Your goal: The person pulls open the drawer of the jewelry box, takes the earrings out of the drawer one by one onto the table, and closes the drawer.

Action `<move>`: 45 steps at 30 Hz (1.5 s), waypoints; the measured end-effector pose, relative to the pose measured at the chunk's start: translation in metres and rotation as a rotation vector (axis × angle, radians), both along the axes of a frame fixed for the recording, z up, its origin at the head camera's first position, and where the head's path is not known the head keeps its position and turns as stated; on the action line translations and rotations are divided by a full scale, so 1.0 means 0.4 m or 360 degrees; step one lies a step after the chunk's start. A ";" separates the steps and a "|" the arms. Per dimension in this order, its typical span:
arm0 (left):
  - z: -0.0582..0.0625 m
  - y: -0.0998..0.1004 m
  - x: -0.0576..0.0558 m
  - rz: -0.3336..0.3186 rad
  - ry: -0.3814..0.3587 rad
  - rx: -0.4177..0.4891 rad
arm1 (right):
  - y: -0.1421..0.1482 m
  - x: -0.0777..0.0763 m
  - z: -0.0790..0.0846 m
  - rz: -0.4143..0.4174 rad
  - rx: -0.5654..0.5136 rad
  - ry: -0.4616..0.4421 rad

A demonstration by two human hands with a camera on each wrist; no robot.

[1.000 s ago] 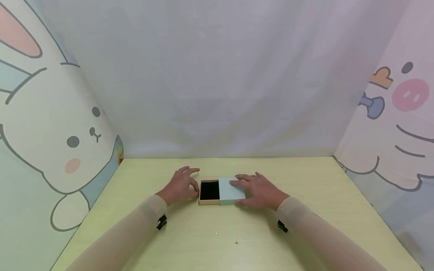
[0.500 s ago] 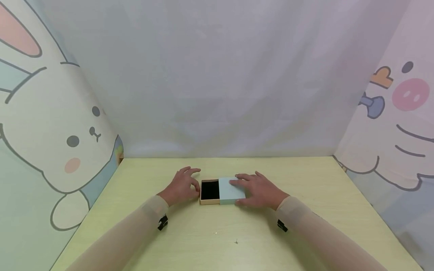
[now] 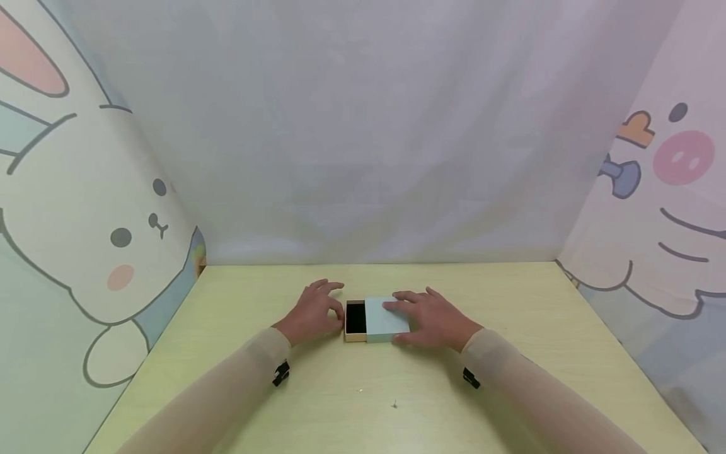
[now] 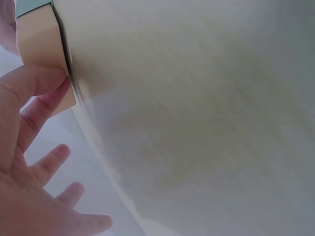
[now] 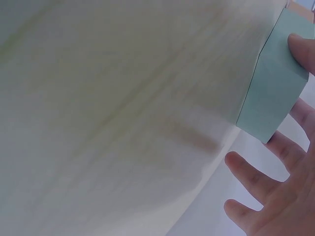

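In the head view, a small drawer box lies on the table: a pale blue-green sleeve with a tan, black-lined tray sticking out of its left side. My left hand touches the tray's outer end; in the left wrist view, thumb and forefinger tips meet against the tan wall while the other fingers spread apart. My right hand holds the sleeve, its thumb on the near side and fingers over the top and back. The right wrist view shows the thumb on the sleeve; part of that hand is cut off.
The pale wooden table carries two tiny specks in front of the box. A plain light curtain hangs behind it, with cartoon-printed cloth at both sides.
My left hand has moved right, and the tray has slid farther into the sleeve, so less of its black inside shows. My right hand and the sleeve have stayed in place.
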State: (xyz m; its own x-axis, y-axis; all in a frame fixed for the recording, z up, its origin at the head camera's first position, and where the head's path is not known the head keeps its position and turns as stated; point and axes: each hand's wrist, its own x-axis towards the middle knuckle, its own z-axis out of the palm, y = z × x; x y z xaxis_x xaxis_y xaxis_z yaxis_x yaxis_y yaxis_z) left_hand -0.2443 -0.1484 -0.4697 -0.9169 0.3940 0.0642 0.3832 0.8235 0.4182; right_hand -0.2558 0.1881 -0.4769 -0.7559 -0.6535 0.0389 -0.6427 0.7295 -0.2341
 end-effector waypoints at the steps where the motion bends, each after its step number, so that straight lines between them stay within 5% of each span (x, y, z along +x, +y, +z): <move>1: -0.001 0.002 0.000 0.0004 -0.0002 -0.0002 | -0.001 -0.001 0.000 -0.0004 0.0004 -0.0002; 45: -0.024 0.107 -0.012 -0.0060 0.0026 -0.0053 | -0.006 0.006 0.003 -0.0018 -0.0015 0.0027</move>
